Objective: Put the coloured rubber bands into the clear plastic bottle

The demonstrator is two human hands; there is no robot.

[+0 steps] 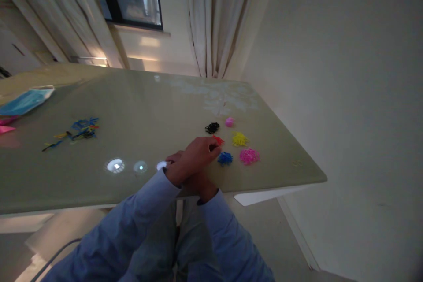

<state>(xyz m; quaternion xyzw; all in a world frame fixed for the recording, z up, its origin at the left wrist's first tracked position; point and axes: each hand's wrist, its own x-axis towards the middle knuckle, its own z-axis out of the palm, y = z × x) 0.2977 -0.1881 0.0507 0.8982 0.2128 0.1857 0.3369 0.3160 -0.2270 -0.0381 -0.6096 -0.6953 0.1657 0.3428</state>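
My left hand (200, 154) reaches across to the right, over my right wrist, with its curled fingertips at the red pile (218, 140). Whether those fingers hold a piece is too small to tell. Beneath it lies my right hand (194, 180), mostly covered, its fingers pointing left on the table. Around the red pile sit small heaps of thin pieces: black (212, 128) behind, blue (225, 158) in front, yellow (240, 139) and pink (249, 156) to the right. A small pink-purple clump (229, 121) rests beside the black heap.
On the left of the glossy table (139, 105) lies a mixed scatter of coloured pieces (84, 130). A blue face mask (26, 101) and a bright pink item (6, 128) are at the far left. A wall stands on the right, curtains behind.
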